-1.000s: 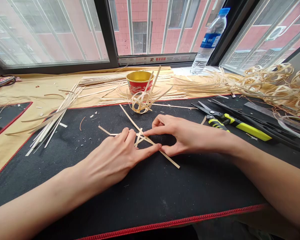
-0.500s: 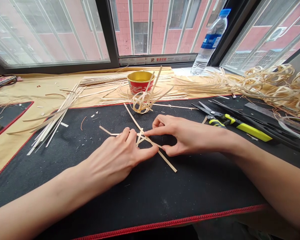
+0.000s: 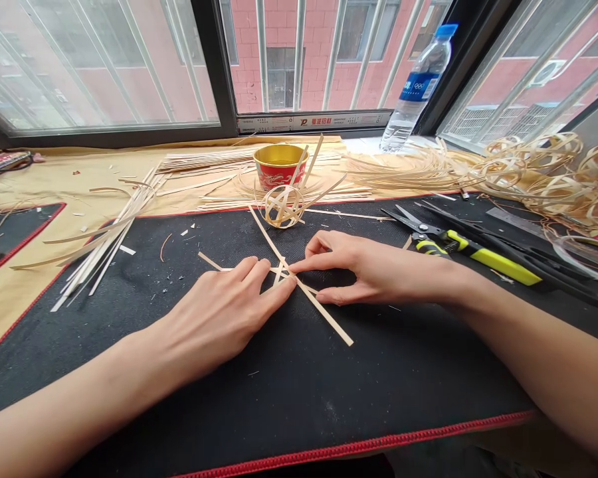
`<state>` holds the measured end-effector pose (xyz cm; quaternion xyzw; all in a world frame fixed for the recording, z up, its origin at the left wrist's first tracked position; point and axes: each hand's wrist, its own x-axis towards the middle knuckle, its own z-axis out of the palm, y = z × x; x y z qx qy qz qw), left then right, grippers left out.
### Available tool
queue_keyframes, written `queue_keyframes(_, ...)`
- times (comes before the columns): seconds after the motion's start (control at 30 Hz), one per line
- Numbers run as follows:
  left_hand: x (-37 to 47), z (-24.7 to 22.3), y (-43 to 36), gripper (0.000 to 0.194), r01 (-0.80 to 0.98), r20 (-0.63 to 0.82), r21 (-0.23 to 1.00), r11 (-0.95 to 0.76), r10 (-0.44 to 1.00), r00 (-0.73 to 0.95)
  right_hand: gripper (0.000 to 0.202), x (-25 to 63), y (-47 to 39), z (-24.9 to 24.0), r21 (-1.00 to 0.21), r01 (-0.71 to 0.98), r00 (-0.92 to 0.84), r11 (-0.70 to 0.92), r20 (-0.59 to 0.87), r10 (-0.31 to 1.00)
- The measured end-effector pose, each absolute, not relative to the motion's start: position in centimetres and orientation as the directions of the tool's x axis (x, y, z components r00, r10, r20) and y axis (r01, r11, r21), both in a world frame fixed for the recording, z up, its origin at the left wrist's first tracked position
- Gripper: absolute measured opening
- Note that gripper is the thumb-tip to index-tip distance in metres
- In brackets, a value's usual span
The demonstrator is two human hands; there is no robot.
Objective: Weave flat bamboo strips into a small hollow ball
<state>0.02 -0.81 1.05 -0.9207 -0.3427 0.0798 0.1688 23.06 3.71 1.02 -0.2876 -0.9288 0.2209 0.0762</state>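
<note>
Several thin pale strips [image 3: 323,312] cross one another on the black mat [image 3: 299,385], with one long strip running diagonally on top. My left hand [image 3: 234,299] presses on the strips from the left, its thumb tip near the crossing and its fingers bent over the left ends. From the right, my right hand [image 3: 351,269] touches the crossing with its index fingertip; its thumb lies lower, beside a strip end, apart from the index finger. Just behind the crossing, a small woven ball [image 3: 283,206] with loose strip ends rests at the mat's back edge.
A red and gold bowl [image 3: 280,166] stands behind the ball. Bundled strips [image 3: 114,232] lie at left. Shears with yellow handles [image 3: 498,261] lie at right, near woven pieces [image 3: 538,166]. A water bottle [image 3: 418,86] stands by the window.
My left thumb has moved up and left to the crossing, uncovering more of the long strip. My right thumb has shifted slightly left.
</note>
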Motion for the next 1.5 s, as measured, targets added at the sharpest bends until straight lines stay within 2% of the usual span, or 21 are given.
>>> queue_keyframes(0.1, -0.1, 0.8, -0.7, 0.050, 0.623, -0.006, -0.347, -0.702, 0.665, 0.747, 0.044, 23.0, 3.6, 1.0, -0.453, 0.506, -0.819, 0.734, 0.014, 0.574)
queue_keyframes(0.27, -0.1, 0.9, -0.6, 0.028, 0.657, 0.016, -0.294, -0.694, 0.684, 0.729, 0.045, 23.1, 3.5, 0.9, -0.450, 0.517, -0.805, 0.728, 0.035, 0.592)
queue_keyframes(0.4, -0.1, 1.0, -0.5, 0.026, 0.646, 0.006, -0.277, -0.711, 0.671, 0.741, 0.040, 23.2, 3.6, 1.0, -0.458, 0.506, -0.808, 0.731, 0.044, 0.588)
queue_keyframes(0.57, -0.6, 0.5, -0.1, 0.036, 0.584, 0.105, -0.293, -0.757, 0.582, 0.806, 0.033, 23.6, 3.9, 0.8, -0.474, 0.479, -0.803, 0.739, 0.103, 0.587)
queue_keyframes(0.67, -1.0, 0.1, 0.2, 0.040, 0.515, 0.121, -0.289, -0.807, 0.503, 0.856, 0.027, 23.7, 4.0, 0.3, -0.391, 0.503, -0.777, 0.771, 0.185, 0.602)
queue_keyframes(0.8, -1.1, 0.1, 0.5, 0.039, 0.513, 0.114, -0.256, -0.819, 0.502, 0.857, 0.025, 23.4, 3.8, 0.0, -0.248, 0.561, -0.756, 0.790, 0.234, 0.611)
queue_keyframes(0.97, -0.9, 0.3, 0.5, 0.038, 0.512, 0.131, -0.234, -0.826, 0.495, 0.859, 0.019, 23.0, 3.4, 0.3, -0.182, 0.616, -0.719, 0.767, 0.269, 0.641)
queue_keyframes(1.2, -1.0, 0.0, 0.3, 0.043, 0.536, 0.138, -0.298, -0.790, 0.520, 0.843, 0.020, 23.1, 3.8, -0.2, -0.241, 0.669, -0.607, 0.703, 0.368, 0.705)
queue_keyframes(1.33, -0.9, -0.2, 0.3, 0.044, 0.549, 0.159, -0.323, -0.771, 0.528, 0.834, 0.020, 22.9, 3.7, -0.4, -0.272, 0.652, -0.616, 0.707, 0.354, 0.704)
queue_keyframes(1.5, -1.1, -0.3, 0.5, 0.040, 0.546, 0.144, -0.295, -0.784, 0.528, 0.837, 0.018, 22.8, 3.3, -0.1, -0.279, 0.620, -0.628, 0.733, 0.384, 0.677)
